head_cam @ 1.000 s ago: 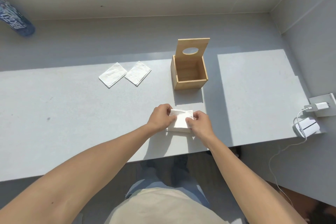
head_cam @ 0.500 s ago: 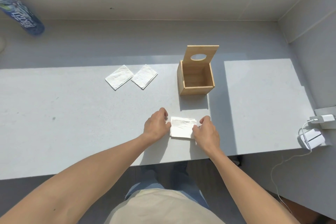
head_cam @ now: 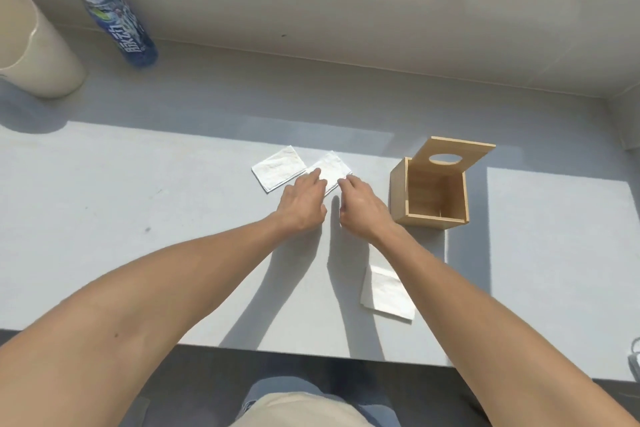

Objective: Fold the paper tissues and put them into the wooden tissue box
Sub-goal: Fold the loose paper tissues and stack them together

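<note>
The wooden tissue box (head_cam: 430,198) stands open at the right of the table, its lid with an oval hole tilted back. A folded white tissue (head_cam: 383,292) lies near the front edge, partly under my right forearm. Two flat tissues lie side by side left of the box: the left tissue (head_cam: 278,172) and the right tissue (head_cam: 333,168). My left hand (head_cam: 302,202) and my right hand (head_cam: 361,203) reach over the right tissue, fingertips touching its near edge, fingers apart, holding nothing.
A blue-labelled plastic bottle (head_cam: 111,15) and a cream cylinder (head_cam: 32,48) stand at the back left by the wall. The grey table (head_cam: 138,218) ends at a front edge near my legs. A white cable shows at the far right edge.
Both hands let go of the folded tissue, which stays near the front edge, and moved forward and left to the right one of the two flat tissues. The camera view shifted left.
</note>
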